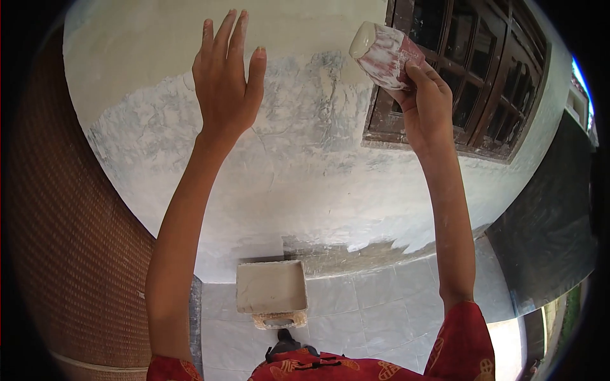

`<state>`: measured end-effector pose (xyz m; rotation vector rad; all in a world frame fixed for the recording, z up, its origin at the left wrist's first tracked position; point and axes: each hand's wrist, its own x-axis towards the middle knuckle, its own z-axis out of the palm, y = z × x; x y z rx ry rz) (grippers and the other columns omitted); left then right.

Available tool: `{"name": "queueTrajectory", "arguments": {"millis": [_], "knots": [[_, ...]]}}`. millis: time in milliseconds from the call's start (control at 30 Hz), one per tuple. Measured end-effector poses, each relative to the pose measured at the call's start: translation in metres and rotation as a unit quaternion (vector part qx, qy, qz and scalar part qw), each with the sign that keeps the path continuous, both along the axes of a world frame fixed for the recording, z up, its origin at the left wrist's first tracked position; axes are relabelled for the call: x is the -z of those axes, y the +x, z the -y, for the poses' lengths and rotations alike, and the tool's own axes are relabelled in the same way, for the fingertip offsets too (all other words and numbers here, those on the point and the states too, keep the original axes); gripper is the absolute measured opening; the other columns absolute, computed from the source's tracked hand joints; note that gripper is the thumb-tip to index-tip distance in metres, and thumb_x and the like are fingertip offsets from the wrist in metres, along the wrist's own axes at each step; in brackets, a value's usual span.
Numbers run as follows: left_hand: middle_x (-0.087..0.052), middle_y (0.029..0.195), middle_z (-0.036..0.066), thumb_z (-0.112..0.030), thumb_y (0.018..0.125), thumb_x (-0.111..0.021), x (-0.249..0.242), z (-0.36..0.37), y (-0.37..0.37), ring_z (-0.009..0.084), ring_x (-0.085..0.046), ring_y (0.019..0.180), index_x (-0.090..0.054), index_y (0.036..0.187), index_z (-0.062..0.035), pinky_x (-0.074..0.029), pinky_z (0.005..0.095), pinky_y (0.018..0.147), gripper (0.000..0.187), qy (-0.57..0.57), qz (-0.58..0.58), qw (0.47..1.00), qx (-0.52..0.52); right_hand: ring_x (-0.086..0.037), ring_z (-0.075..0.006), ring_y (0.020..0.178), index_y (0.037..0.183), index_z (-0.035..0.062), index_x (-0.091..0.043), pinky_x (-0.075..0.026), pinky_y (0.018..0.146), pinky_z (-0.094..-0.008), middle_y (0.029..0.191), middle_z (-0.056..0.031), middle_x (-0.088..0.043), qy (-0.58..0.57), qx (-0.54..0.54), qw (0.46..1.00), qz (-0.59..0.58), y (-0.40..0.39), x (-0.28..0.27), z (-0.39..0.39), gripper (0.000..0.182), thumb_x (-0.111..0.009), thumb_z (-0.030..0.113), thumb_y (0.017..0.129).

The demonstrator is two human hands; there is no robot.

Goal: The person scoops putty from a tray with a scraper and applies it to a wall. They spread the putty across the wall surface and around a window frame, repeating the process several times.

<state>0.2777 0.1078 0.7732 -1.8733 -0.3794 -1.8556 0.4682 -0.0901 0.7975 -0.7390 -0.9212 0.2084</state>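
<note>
My right hand (431, 105) is closed around a red putty scraper (389, 58) smeared with white. A thick, smooth cream mass of putty (363, 40) sits on its far end, in front of the wall and beside the window frame. My left hand (225, 79) is raised with its fingers spread and holds nothing. It overlaps the wall (305, 190) in this view. Behind the hands, the wall has a smooth cream layer at the top and rough, patchy grey-white areas below it.
A brown wooden window (467, 76) with dark panes is at the upper right. A rectangular tray (272, 287) of pale material rests on a smeared support (279, 319) near my foot (284, 334). Woven matting (82, 228) lines the left side; grey tiles (368, 311) cover the floor.
</note>
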Motion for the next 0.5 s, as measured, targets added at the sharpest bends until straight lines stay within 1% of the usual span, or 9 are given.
{"name": "queueTrajectory", "arguments": {"millis": [33, 167, 267, 333, 467, 500], "knots": [[-0.037, 0.16, 0.009, -0.041, 0.107, -0.036, -0.005, -0.002, 0.007, 0.0373, -0.024, 0.152, -0.038, 0.155, -0.0136, -0.025, 0.0553, 0.117, 0.056, 0.017, 0.001, 1.0, 0.002, -0.069, -0.0212, 0.097, 0.123, -0.0122, -0.052, -0.063, 0.087, -0.0343, 0.109, -0.0167, -0.065, 0.017, -0.012, 1.0, 0.004, 0.004, -0.006, 0.0, 0.027, -0.049, 0.004, 0.102], [-0.038, 0.16, 0.009, -0.039, 0.106, -0.038, -0.024, -0.01, 0.036, 0.0363, -0.025, 0.152, -0.039, 0.155, -0.0138, -0.025, 0.0555, 0.117, 0.055, 0.043, 0.011, 0.998, 0.033, -0.069, -0.0219, 0.098, 0.124, -0.0128, -0.051, -0.063, 0.089, -0.0351, 0.109, -0.0171, -0.065, 0.027, 0.019, 0.999, 0.033, 0.023, -0.026, -0.001, 0.027, -0.048, 0.004, 0.102], [-0.038, 0.159, 0.008, -0.036, 0.106, -0.039, -0.037, -0.019, 0.057, 0.0359, -0.025, 0.152, -0.04, 0.154, -0.0139, -0.025, 0.0554, 0.116, 0.054, 0.043, 0.02, 0.998, 0.036, -0.07, -0.022, 0.098, 0.124, -0.0126, -0.051, -0.063, 0.088, -0.0356, 0.11, -0.0179, -0.065, 0.047, 0.018, 0.998, 0.045, 0.039, -0.042, -0.005, 0.028, -0.049, 0.005, 0.102], [-0.039, 0.159, 0.008, -0.034, 0.105, -0.041, -0.044, -0.023, 0.072, 0.0359, -0.026, 0.151, -0.041, 0.154, -0.014, -0.026, 0.0556, 0.116, 0.053, 0.048, 0.014, 0.997, 0.056, -0.07, -0.0214, 0.095, 0.124, -0.0125, -0.051, -0.064, 0.086, -0.0347, 0.111, -0.0178, -0.066, 0.047, 0.053, 0.996, 0.057, 0.053, -0.051, -0.008, 0.029, -0.051, 0.006, 0.102], [-0.04, 0.159, 0.008, -0.033, 0.104, -0.043, -0.061, -0.039, 0.099, 0.0361, -0.026, 0.151, -0.042, 0.153, -0.0136, -0.027, 0.0554, 0.116, 0.052, 0.061, 0.016, 0.997, 0.04, -0.071, -0.0208, 0.093, 0.126, -0.0124, -0.05, -0.064, 0.084, -0.0337, 0.109, -0.0172, -0.066, 0.058, 0.067, 0.993, 0.072, 0.077, -0.075, -0.025, 0.031, -0.052, 0.007, 0.101], [-0.04, 0.158, 0.009, -0.032, 0.104, -0.044, -0.066, -0.044, 0.105, 0.0361, -0.027, 0.151, -0.042, 0.153, -0.0135, -0.027, 0.0553, 0.116, 0.052, 0.063, 0.012, 0.997, 0.031, -0.071, -0.019, 0.092, 0.124, -0.0116, -0.052, -0.064, 0.082, -0.0334, 0.107, -0.0154, -0.067, 0.062, 0.096, 0.991, 0.075, 0.082, -0.082, -0.031, 0.029, -0.052, 0.007, 0.101]]}}
